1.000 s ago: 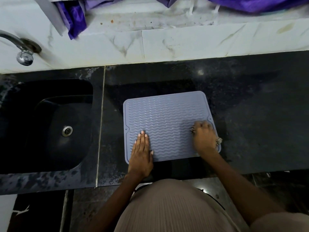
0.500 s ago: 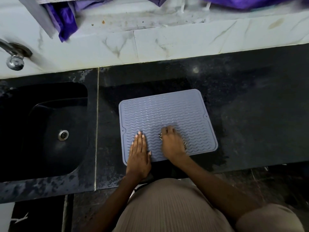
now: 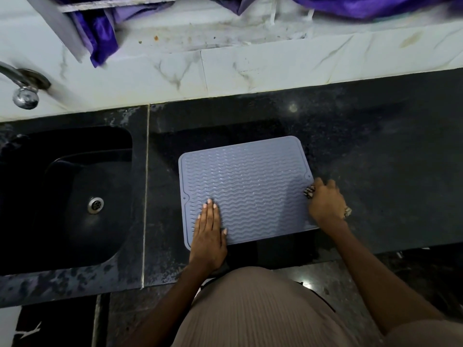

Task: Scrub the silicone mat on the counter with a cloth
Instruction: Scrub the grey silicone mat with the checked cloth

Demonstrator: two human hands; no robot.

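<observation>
Black stone counter (image 3: 375, 159), wet-looking and speckled, ran the width of the view below a pale marbled wall. Dark sink (image 3: 67, 204) set into it at far left, tap (image 3: 25, 91) above. Purple fabric (image 3: 102, 38) hung at the top edge.

Grey silicone mat (image 3: 245, 189) lay flat on the counter just right of the sink seam, wavy ribs up, near edge close to the counter front.

Left hand (image 3: 209, 236) rested flat on the mat's near-left corner, fingers straight and together, pinning it. Right hand (image 3: 327, 201) sat at the mat's right edge, fingers curled over a bunched patterned cloth (image 3: 309, 191), only scraps of which showed at the fingertips and behind the wrist.

Judged mid-scrub, at the right end of a sideways pass. To do it well: keep the left palm's weight down so the mat cannot slide on the wet stone; work the cloth along the ribs, not across, so it reaches the grooves. The far half and rim likely need passes too; how much is already clean cannot be told.
</observation>
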